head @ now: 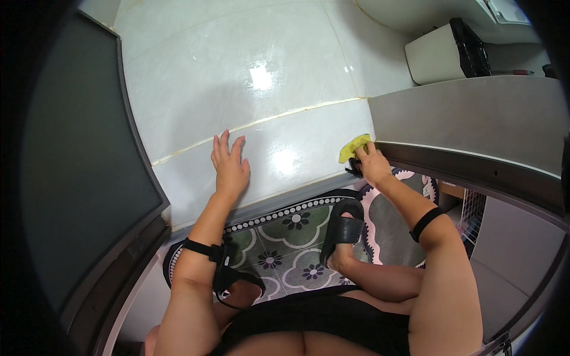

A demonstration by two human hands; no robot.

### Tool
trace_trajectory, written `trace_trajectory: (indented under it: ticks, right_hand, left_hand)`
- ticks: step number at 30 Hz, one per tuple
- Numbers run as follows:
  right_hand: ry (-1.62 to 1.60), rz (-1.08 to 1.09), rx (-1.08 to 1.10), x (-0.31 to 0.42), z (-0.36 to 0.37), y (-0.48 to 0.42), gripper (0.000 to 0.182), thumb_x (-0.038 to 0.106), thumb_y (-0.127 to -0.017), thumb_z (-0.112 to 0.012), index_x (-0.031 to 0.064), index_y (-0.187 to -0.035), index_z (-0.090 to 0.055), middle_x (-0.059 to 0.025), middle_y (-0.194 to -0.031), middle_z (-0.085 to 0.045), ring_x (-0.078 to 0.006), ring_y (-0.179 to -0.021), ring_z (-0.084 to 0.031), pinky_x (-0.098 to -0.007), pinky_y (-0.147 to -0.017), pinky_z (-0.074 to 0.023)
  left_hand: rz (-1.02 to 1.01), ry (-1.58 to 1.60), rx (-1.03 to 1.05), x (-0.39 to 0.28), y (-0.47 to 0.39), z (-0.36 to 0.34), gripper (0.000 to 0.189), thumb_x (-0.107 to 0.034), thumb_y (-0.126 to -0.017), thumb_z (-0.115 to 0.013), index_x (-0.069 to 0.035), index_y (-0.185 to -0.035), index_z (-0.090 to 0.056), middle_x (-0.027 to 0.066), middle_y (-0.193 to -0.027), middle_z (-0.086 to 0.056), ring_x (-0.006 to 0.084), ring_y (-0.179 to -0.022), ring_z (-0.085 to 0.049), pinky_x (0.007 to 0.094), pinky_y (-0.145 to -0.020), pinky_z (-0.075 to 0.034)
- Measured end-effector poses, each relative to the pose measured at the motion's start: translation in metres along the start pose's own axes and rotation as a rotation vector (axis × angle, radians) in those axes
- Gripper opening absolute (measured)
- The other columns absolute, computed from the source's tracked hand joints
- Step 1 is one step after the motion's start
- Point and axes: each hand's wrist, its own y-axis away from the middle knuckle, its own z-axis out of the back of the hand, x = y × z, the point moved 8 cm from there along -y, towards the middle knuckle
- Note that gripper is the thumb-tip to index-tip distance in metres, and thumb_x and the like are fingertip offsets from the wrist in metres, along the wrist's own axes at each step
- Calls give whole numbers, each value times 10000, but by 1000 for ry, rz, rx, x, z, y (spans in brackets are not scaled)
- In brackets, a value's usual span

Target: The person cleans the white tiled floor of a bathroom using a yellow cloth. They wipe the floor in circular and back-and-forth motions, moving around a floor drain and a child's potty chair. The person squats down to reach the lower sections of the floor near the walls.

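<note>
My right hand [373, 165] presses a crumpled yellow cloth [353, 149] to the white tiled floor, beside the foot of the dark door frame [472, 173]. Under its fingers is also a small black item [354, 167], too hidden to identify. My left hand [230, 168] rests with fingers spread on the glossy tile strip [285, 162] and holds nothing. Its fingertips reach the yellowed grout line [280, 115] between the strip and the larger floor tiles [213, 66].
A dark door panel [84, 129] stands at left. Along the doorway runs a grey threshold [285, 192], with a patterned mat [285, 249] and my black slipper [340, 229] on the near side. A white bin with a black liner [434, 55] stands at the upper right.
</note>
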Motion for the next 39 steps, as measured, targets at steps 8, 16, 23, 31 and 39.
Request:
trace_trajectory:
  ticks: [8,16,23,31,39]
  right_hand:
    - [106,-64,-207,-15,39,-43,160,55,-890,-468,-8,-1007,-557,-197,-1130,-487,-381,-949,-603,-429,-814,-536]
    - [16,-191,-243,-32,-9,-61,269,45,-881,-471,-30,-1139,-476,-253,-1274,-423,-422,-976,-585,-473,-825,-526]
    - [-117,-59,-58,96,-20,-30,335,23,-838,-496,-17,-1171,-487,-269,-1277,-430,-428,-910,-594,-468,-780,-542]
    - [-473,286,-207,116,42,-28,233,-42,-776,-543,42,-990,-577,-236,-1075,-544,-407,-945,-599,-480,-830,-492]
    - [5,18,19,-14,-15,-24,389,-49,-785,-537,27,-1159,-460,-301,-1162,-447,-458,-866,-623,-499,-777,-527]
  left_hand:
    - [-154,38,-53,-25,-4,-15,490,12,-771,-628,-109,-1240,-557,168,-1485,-295,420,-1402,-199,528,-1120,-228]
    - [-239,73,-66,-24,-6,-26,427,-10,-749,-634,-104,-1162,-583,156,-1441,-361,400,-1382,-251,511,-1111,-257]
    - [-292,64,-95,-26,-2,-27,394,-6,-714,-604,-84,-1100,-583,165,-1391,-403,393,-1350,-315,525,-1099,-285]
    - [-295,111,-121,-23,2,-25,388,50,-714,-562,-81,-1079,-587,154,-1368,-421,377,-1330,-352,465,-1099,-329]
    - [-253,222,-141,-19,-1,-17,443,88,-713,-530,-76,-1122,-567,157,-1378,-403,392,-1341,-323,471,-1105,-320]
